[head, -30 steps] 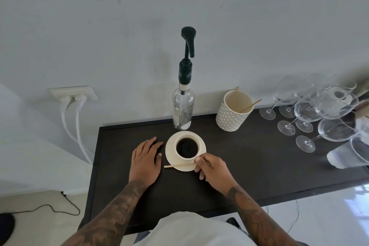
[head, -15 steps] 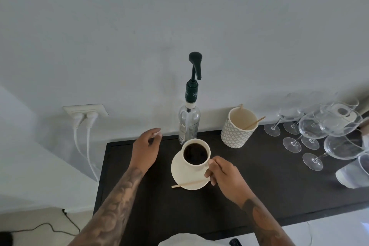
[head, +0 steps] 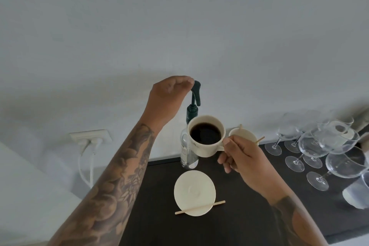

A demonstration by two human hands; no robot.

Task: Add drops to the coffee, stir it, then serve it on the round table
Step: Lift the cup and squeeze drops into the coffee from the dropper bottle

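On the near part of the dark rectangular surface (head: 229, 215) lies a thin wooden stirring stick (head: 199, 207), which rests across the near edge of a round cream saucer (head: 194, 189). The saucer carries no cup.

Above and behind it, the right hand (head: 242, 158) holds a cream ceramic cup of black coffee (head: 206, 136) in the air. The fingers (head: 227, 143) of this hand are pinched together on the handle of the cup, at its right side. The cup is upright and the coffee is level.

Directly behind the cup stands a clear glass bottle with a dark green pump dispenser (head: 192, 118), close to the wall. The spout of the pump hangs just above the far rim of the cup. The left hand (head: 169, 96) is raised, with its fingers curled and touching the top of the pump head; I cannot tell whether they grip it or only press on it.

To the right, a cream patterned cup holding more wooden sticks (head: 244, 135) is partly hidden by the right hand. Further right, several clear stemmed wine glasses (head: 319, 146) stand together. On the wall at the left is a white socket with two plugs (head: 89, 139).
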